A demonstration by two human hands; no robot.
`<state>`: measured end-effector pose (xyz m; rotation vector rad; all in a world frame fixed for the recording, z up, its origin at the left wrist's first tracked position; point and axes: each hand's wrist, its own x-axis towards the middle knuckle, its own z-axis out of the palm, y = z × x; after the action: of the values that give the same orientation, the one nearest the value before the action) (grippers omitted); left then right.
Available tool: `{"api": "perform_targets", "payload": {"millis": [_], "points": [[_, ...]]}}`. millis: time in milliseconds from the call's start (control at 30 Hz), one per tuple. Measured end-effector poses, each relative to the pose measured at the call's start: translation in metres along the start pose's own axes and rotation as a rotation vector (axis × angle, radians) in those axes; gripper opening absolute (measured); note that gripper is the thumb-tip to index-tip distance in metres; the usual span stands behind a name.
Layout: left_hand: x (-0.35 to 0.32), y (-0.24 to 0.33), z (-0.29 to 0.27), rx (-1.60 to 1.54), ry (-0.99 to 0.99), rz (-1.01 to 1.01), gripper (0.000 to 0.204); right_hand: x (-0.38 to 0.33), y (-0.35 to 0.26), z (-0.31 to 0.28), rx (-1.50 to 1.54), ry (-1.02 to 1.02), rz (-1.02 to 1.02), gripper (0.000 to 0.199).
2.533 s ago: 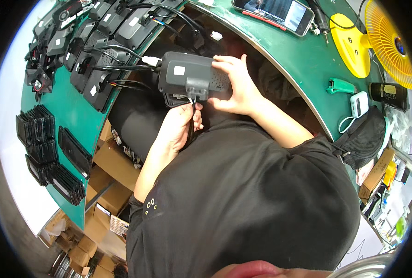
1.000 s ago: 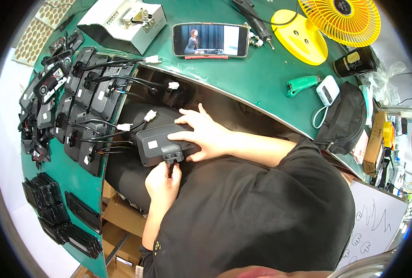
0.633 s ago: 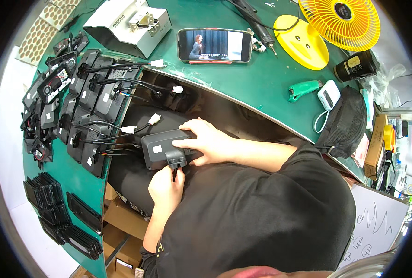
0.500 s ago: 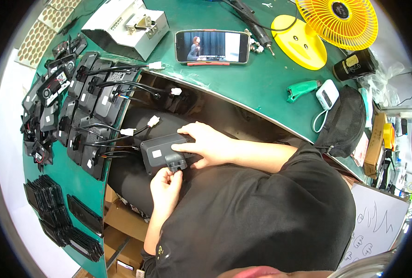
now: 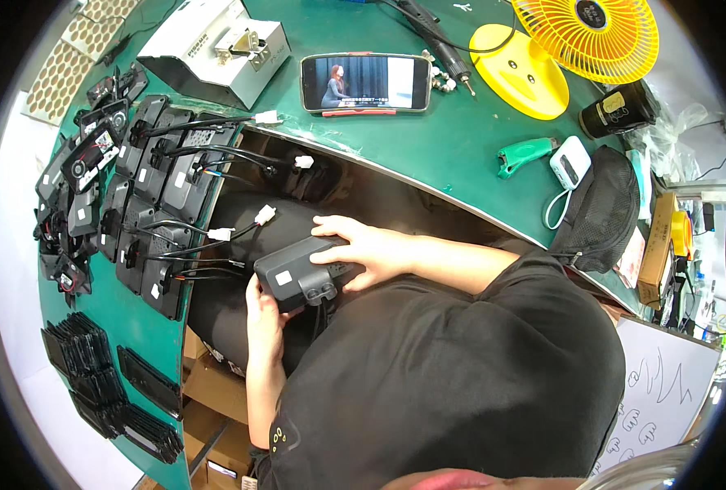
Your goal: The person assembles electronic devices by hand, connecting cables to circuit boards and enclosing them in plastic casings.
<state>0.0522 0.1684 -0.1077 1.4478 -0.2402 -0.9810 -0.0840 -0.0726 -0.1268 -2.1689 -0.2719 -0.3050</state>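
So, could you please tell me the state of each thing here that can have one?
Dark grey module: held over the lap by both hands.
Left hand: gripping the module's lower edge.
Right hand: laid on the module's top.
Phone: screen on, lying on its side.
Yellow fan: blades look still.
Black pouch: closed.

Your right hand covers the top of the dark grey device, and your left hand hides its underside, so its lower face is unreadable. Your lap below is lost in shadow. The yellow fan is cut off at the top edge, and the connector tips are perhaps too small to tell apart.
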Motion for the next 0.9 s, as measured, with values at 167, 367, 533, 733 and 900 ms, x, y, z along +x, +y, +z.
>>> {"api": "perform_targets", "payload": {"millis": [167, 367, 533, 733, 900], "points": [[0.011, 0.023, 0.03, -0.129, 0.008, -0.003, 0.062, 0.0, -0.003, -0.009, -0.074, -0.014, 0.033, 0.079], [0.02, 0.016, 0.02, -0.081, -0.023, -0.016, 0.062, -0.005, -0.008, -0.007, -0.112, 0.008, 0.168, 0.082], [0.018, 0.016, 0.026, -0.034, 0.04, -0.004, 0.06, -0.009, -0.003, -0.006, -0.133, 0.009, 0.129, 0.083], [0.021, 0.014, 0.029, -0.044, -0.019, 0.084, 0.055, -0.007, -0.016, -0.012, 0.009, 0.005, 0.289, 0.087], [0.019, 0.011, 0.03, -0.019, 0.007, 0.11, 0.057, -0.008, -0.015, -0.011, 0.085, 0.05, 0.399, 0.093]]}}
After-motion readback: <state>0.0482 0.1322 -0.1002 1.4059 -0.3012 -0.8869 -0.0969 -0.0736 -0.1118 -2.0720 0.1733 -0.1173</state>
